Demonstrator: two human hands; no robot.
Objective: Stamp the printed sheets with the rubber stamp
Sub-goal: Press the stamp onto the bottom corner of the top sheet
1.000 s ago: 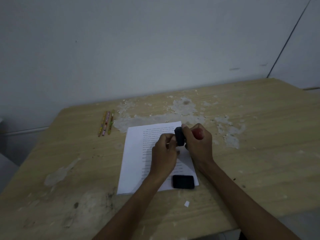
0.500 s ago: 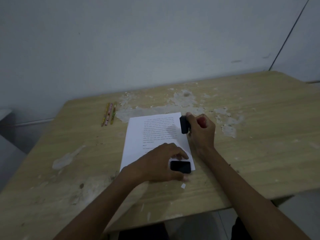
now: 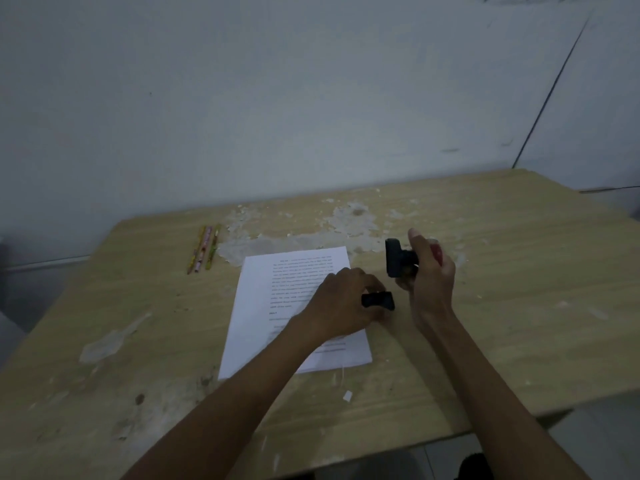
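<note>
A stack of white printed sheets (image 3: 263,306) lies in the middle of the wooden table (image 3: 519,306). My right hand (image 3: 429,282) holds the rubber stamp (image 3: 396,258) sideways just right of the stack, above the table; the stamp has a black base and a red handle inside my fist. My left hand (image 3: 343,303) reaches across the sheets and grips a small black cap (image 3: 378,301), raised near the stack's right edge and close below the stamp. My left forearm hides the lower part of the top sheet.
Three coloured pencils (image 3: 204,249) lie at the back left of the table. Patches of peeled, whitish surface (image 3: 349,220) spread behind the sheets. A small paper scrap (image 3: 347,395) lies near the front edge. A grey wall stands right behind the table.
My left hand went from the stamp down to the black cap at the stack's lower right corner, picked it up and brought it up towards the stamp. My right hand moved the stamp rightwards, off the sheets.
</note>
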